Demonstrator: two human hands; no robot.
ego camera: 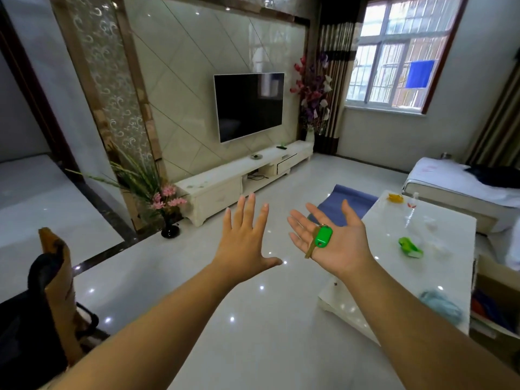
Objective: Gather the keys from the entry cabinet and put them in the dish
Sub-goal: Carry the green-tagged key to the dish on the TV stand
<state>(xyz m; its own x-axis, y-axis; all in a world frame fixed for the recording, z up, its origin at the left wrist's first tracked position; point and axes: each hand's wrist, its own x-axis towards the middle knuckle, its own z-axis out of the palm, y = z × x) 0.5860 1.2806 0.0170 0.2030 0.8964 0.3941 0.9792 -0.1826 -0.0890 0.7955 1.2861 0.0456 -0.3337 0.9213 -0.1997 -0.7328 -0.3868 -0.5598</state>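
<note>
The key (320, 239) lies loose on my right hand (342, 244), palm up, fingers flat and nothing clamping it. My left hand (243, 246) is spread and holds nothing. Any tilt could slide the key off the palm's near edge. Its long axis runs near-left to far-right, with the blade overhanging that edge toward me.

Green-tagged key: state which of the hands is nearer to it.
Right. The green-tagged key lies on the open palm of the right hand; the left hand is spread to its left, apart.
</note>
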